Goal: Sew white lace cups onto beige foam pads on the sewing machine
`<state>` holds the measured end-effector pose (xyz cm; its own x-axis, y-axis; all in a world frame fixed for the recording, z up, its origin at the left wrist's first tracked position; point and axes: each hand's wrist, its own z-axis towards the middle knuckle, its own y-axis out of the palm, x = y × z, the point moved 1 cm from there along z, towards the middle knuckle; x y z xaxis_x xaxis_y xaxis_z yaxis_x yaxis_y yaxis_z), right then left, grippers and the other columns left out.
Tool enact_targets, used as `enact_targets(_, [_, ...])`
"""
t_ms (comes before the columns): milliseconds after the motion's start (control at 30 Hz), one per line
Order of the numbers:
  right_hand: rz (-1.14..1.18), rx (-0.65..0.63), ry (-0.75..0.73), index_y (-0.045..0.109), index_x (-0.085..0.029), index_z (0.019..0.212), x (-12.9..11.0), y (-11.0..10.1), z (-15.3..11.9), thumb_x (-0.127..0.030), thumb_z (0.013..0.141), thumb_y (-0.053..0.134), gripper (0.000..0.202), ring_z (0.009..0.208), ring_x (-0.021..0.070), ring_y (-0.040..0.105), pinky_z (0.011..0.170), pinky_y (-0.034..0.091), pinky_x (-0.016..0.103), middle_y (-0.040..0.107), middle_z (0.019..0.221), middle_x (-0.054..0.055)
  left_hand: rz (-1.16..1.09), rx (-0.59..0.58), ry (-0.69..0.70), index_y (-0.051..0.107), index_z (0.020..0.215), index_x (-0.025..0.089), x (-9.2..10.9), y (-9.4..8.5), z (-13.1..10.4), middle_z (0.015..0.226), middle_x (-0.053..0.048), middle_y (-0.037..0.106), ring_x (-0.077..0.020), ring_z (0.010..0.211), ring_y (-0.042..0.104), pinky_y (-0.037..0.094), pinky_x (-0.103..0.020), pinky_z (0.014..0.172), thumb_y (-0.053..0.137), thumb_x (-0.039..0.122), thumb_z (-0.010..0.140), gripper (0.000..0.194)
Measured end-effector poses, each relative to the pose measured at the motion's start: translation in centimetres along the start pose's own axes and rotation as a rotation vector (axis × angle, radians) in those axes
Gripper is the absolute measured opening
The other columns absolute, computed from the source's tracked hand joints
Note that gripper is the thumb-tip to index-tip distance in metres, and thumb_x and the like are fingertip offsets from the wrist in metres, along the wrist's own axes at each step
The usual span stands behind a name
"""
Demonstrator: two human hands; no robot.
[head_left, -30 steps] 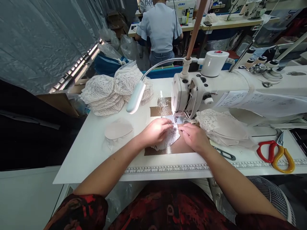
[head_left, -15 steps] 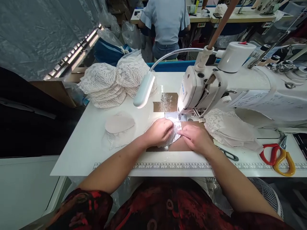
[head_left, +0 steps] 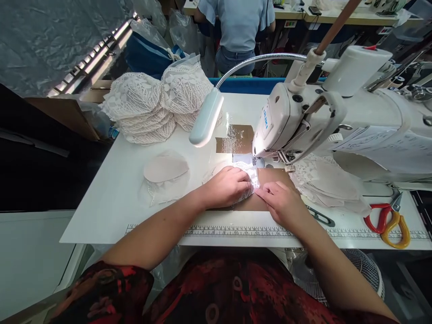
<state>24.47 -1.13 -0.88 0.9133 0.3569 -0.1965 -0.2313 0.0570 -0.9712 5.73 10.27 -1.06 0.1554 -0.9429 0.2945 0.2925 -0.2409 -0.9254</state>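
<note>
A white lace piece (head_left: 254, 172) lies partly under the left hand (head_left: 227, 185), its far edge close to the needle area of a white sewing machine (head_left: 275, 119). Work on this piece looks partway along: it is at the machine, with both hands on it or at its edge. How much is stitched, and how much is left, cannot be told, since the hand hides part of it.

The left fingers are curled close together, pressing on the lace; whether they pinch any is hidden. The right hand (head_left: 285, 204) reaches in with thumb and forefinger drawn together at the near right edge; a pinch cannot be confirmed.

Tall lace stacks (head_left: 138, 105) stand at the far left, and flat pale pieces (head_left: 167, 167) lie nearer. More lace and pale ovals (head_left: 332, 184) are piled to the right, beside the machine. Which piles are finished cannot be told.

The white counter (head_left: 94, 202) has brown tape (head_left: 229, 145) near the needle and a printed ruler (head_left: 236, 231) along its near edge. A lamp (head_left: 207, 118) hangs over it. To the right lie small snips (head_left: 320, 217) and scissors (head_left: 395, 208) with red and yellow handles.

Beyond, a person in light blue (head_left: 238, 27) sits at another counter (head_left: 297, 17), back turned. Clear plastic bags (head_left: 184, 31) lie at the far left.
</note>
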Motion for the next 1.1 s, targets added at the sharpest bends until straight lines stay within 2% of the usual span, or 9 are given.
enact_targets(267, [0.049,0.049,-0.004,0.069,-0.018,0.106,0.1,0.3,-0.1,0.0,0.082,0.049,0.036,0.077,0.0186,0.046,0.065,0.033,0.029,0.062,0.086,0.006,0.105,-0.045,0.013,0.065,0.119,0.019,0.5,0.4,0.2,0.092,-0.01,0.062,-0.0192,0.08,0.05,0.038,-0.035,0.074,0.043,0.023,0.098,0.031])
enact_targets(500, [0.093,0.102,-0.014,0.07,-0.02,0.104,0.4,0.4,-0.2,-0.003,0.083,0.051,0.034,0.075,0.0181,0.046,0.065,0.037,0.029,0.063,0.085,0.005,0.152,-0.066,0.029,0.065,0.12,0.018,0.6,0.9,0.1,0.088,-0.009,0.061,-0.0198,0.08,0.049,0.036,-0.035,0.074,0.042,0.024,0.099,0.032])
enact_targets(667, [0.163,0.159,0.005,0.07,-0.018,0.104,0.8,0.4,-0.2,-0.004,0.084,0.048,0.033,0.079,0.018,0.052,0.07,0.041,0.028,0.065,0.088,0.006,0.159,-0.063,0.027,0.066,0.119,0.019,0.7,0.9,0.0,0.088,-0.009,0.062,-0.0198,0.081,0.05,0.036,-0.035,0.075,0.043,0.024,0.099,0.031])
enact_targets(833, [0.058,0.132,0.045,0.069,-0.019,0.108,0.7,0.7,0.0,-0.002,0.084,0.046,0.038,0.076,0.0183,0.051,0.065,0.038,0.029,0.064,0.087,0.006,0.145,-0.06,0.008,0.066,0.12,0.02,0.7,0.9,-0.1,0.087,-0.008,0.061,-0.0197,0.079,0.05,0.037,-0.035,0.073,0.043,0.024,0.098,0.031])
enact_targets(933, [-0.013,0.105,0.054,0.069,-0.019,0.11,0.5,1.0,0.1,-0.002,0.084,0.045,0.04,0.073,0.0182,0.048,0.063,0.035,0.029,0.064,0.087,0.007,0.111,-0.044,-0.015,0.066,0.117,0.021,0.6,0.7,-0.1,0.096,-0.01,0.063,-0.02,0.083,0.052,0.039,-0.035,0.075,0.043,0.024,0.098,0.03])
enact_targets(1100, [-0.028,0.142,0.03,0.07,-0.016,0.108,0.3,1.5,0.1,-0.002,0.083,0.045,0.038,0.074,0.0185,0.045,0.064,0.035,0.029,0.064,0.086,0.007,0.138,-0.025,-0.07,0.058,0.126,0.014,0.4,0.8,0.4,0.132,-0.014,0.056,-0.0236,0.1,0.054,0.043,-0.034,0.08,0.045,0.017,0.094,0.035])
